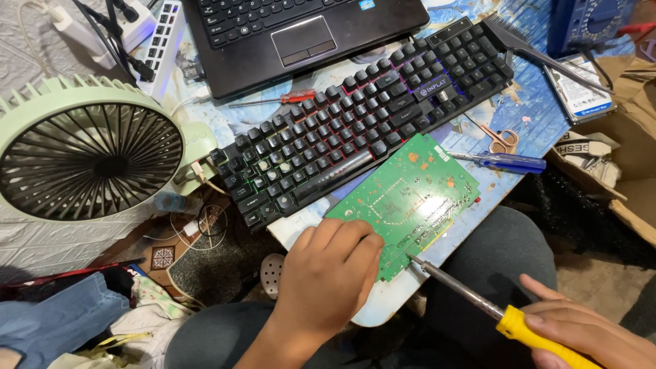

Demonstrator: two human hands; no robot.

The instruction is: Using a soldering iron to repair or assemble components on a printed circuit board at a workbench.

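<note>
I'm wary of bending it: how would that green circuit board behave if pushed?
The flat green circuit board looks thin and stiff, probably light. It overhangs the table edge, so it may tip or slide without the left hand.

A makeshift home electronics-repair corner is suggested: a bare green circuit board [408,195] is laid by a keyboard [362,116] and laptop [301,31] on a small table [526,113] (screwdrivers, scissors scattered), clothes heaped nearby.

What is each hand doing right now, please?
Left hand: open, fingers curled, resting on the edge of the green circuit board.
Right hand: closed around the yellow handle of the soldering iron, tip at the board's edge.
</note>
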